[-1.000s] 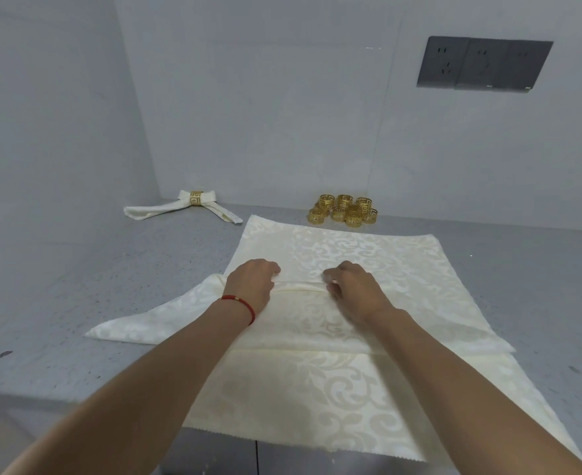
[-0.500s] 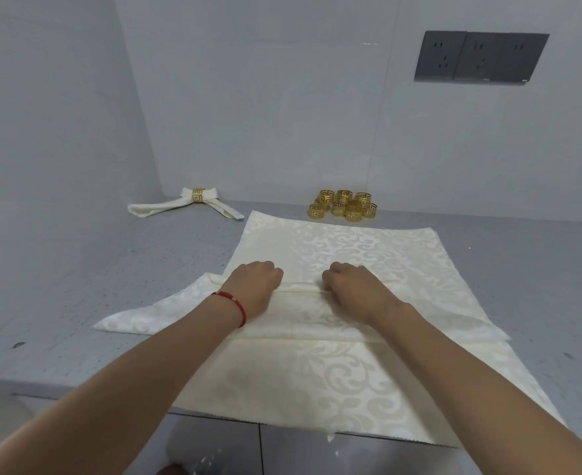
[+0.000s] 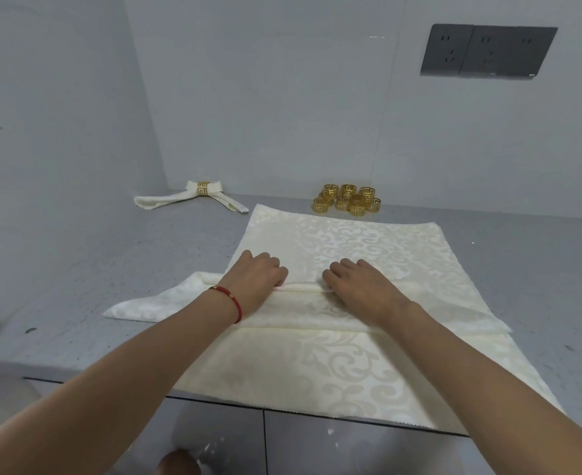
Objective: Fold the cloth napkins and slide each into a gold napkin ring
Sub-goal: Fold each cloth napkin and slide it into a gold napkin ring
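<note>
- Cream napkin (image 3: pixel 334 241) flat on grey worktop (image 3: pixel 76 320), near edge overhanging, folded band across middle.
- Left hand (image 3: pixel 257 277) and right hand (image 3: pixel 358 282), fingers curled, pinching fold ridge.
- Uneven pull: skewed pleat, likely too bulky for gold rings (image 3: pixel 347 200) behind.
- Overhang could drag cloth off.

- Napkin (image 3: pixel 334 241): cream damask with a scroll pattern, spread flat mid-counter, its near edge overhanging the front; a folded band crosses its middle from 9 to 3 o'clock.
- Rings (image 3: pixel 347 199): a cluster of gold openwork bands at 12 o'clock, just beyond the napkin's far edge.
- Finished napkin (image 3: pixel 166 201): folded, cinched by a gold ring (image 3: pixel 203 188), at 10 o'clock.
</note>
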### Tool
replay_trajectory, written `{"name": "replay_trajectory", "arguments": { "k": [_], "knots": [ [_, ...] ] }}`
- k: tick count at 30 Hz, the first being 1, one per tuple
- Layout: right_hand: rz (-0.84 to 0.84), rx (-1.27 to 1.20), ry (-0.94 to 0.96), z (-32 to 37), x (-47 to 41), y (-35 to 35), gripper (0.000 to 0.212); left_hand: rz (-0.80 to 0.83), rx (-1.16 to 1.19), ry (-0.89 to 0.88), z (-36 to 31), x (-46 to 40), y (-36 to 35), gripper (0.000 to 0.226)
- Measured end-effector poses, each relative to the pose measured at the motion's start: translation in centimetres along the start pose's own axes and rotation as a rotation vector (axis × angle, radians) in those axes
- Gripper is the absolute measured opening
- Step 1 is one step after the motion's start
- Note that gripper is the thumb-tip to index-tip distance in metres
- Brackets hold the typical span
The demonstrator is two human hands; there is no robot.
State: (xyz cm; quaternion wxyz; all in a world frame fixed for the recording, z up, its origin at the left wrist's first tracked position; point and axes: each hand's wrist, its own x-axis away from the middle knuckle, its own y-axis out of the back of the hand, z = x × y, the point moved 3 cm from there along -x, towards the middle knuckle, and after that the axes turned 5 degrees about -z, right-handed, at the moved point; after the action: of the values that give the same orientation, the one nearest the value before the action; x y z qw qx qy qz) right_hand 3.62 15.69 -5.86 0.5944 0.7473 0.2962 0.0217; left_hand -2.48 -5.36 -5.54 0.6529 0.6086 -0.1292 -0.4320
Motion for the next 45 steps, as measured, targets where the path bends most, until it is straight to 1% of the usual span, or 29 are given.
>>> {"name": "replay_trajectory", "arguments": {
  "k": [1,2,4,6,7,8,9,11,13,15,16,18,19,20,23,25,26,28,29,31,33,34,36,38,39,40,42,45],
  "knots": [
    [0.036,-0.004,0.004,0.2,0.0,0.2,0.017,0.023,0.026,-0.008,-0.1,0.1,0.0,0.033],
    [0.068,-0.025,-0.021,0.1,-0.2,0.4,0.015,0.048,0.071,0.025,0.0,0.1,0.2,0.029],
    [0.111,-0.141,-0.143,-0.4,-0.6,0.8,0.016,0.089,0.218,0.159,0.5,0.0,0.3,0.020],
    [0.099,-0.308,-0.275,-0.9,-0.5,0.3,0.020,0.077,0.360,0.290,1.1,0.3,-0.1,0.016],
    [0.089,-0.358,-0.323,-1.0,-0.3,0.2,0.022,0.083,0.389,0.320,1.0,0.4,-0.2,0.014],
    [0.074,-0.349,-0.338,-1.2,-0.1,-0.1,0.022,0.096,0.381,0.331,0.9,0.4,-0.1,0.015],
    [0.034,-0.338,-0.340,-1.2,0.1,-0.2,0.021,0.104,0.359,0.330,0.7,0.4,0.0,0.016],
    [-0.019,-0.220,-0.283,-0.7,0.3,-0.1,0.016,0.081,0.263,0.288,0.3,0.5,0.1,0.014],
    [-0.042,-0.047,-0.173,-0.2,0.4,0.3,0.003,0.030,0.077,0.197,-0.2,0.8,0.1,0.008],
    [-0.072,0.018,-0.074,0.6,0.8,0.5,0.023,0.005,-0.082,0.097,-1.2,1.3,0.2,0.020],
    [-0.063,0.008,-0.049,0.8,1.0,0.8,0.027,0.034,-0.124,0.068,-1.6,1.4,0.5,0.025],
    [-0.010,-0.027,0.010,1.2,1.3,1.1,0.019,0.114,-0.121,0.040,-2.2,1.6,0.6,0.027],
    [0.032,-0.052,0.003,1.1,1.3,1.3,0.012,0.136,-0.078,0.061,-2.1,1.5,0.6,0.027],
    [0.065,-0.108,-0.044,0.8,1.3,1.4,0.009,0.167,-0.009,0.111,-1.8,1.3,0.7,0.025],
    [0.079,-0.278,-0.171,0.0,1.3,1.4,0.012,0.174,0.232,0.250,-0.7,1.2,0.9,0.025],
    [0.077,-0.325,-0.224,-0.3,1.6,0.8,0.017,0.193,0.277,0.276,-0.7,1.5,0.8,0.023],
    [0.078,-0.301,-0.238,-0.3,1.7,0.5,0.017,0.199,0.279,0.277,-0.7,1.6,0.8,0.023],
    [0.023,-0.144,-0.203,0.0,1.7,0.4,0.008,0.148,0.236,0.262,-1.1,1.9,0.8,0.021],
    [-0.008,-0.044,-0.154,0.4,1.7,0.6,0.010,0.097,0.173,0.228,-1.2,2.1,0.8,0.019],
    [-0.058,0.057,-0.065,1.2,1.9,1.3,0.027,0.006,0.025,0.113,-1.6,2.8,0.6,0.028],
    [-0.091,0.049,-0.012,2.0,2.4,1.9,0.035,0.010,-0.064,0.011,-2.4,3.4,1.0,0.036],
    [-0.072,0.029,0.009,2.3,2.6,2.2,0.036,0.023,-0.086,-0.020,-2.6,3.6,1.2,0.037],
    [-0.002,-0.009,0.022,2.6,2.9,2.5,0.026,0.065,-0.044,-0.028,-2.9,3.6,1.6,0.030],
    [0.106,-0.078,-0.075,1.9,2.8,2.7,0.014,0.126,0.100,0.069,-2.5,3.2,2.1,0.020],
    [0.140,-0.130,-0.134,1.6,2.7,2.8,0.014,0.166,0.181,0.133,-2.2,3.0,2.4,0.018],
    [0.146,-0.189,-0.185,1.4,2.6,2.9,0.013,0.171,0.253,0.192,-2.0,2.8,2.7,0.019],
    [0.101,-0.225,-0.243,1.3,2.6,2.5,0.010,0.158,0.327,0.267,-1.6,2.9,2.5,0.019],
    [0.037,-0.106,-0.211,1.8,3.1,1.6,0.009,0.142,0.373,0.320,-1.7,3.9,1.8,0.017]
  ]
}}
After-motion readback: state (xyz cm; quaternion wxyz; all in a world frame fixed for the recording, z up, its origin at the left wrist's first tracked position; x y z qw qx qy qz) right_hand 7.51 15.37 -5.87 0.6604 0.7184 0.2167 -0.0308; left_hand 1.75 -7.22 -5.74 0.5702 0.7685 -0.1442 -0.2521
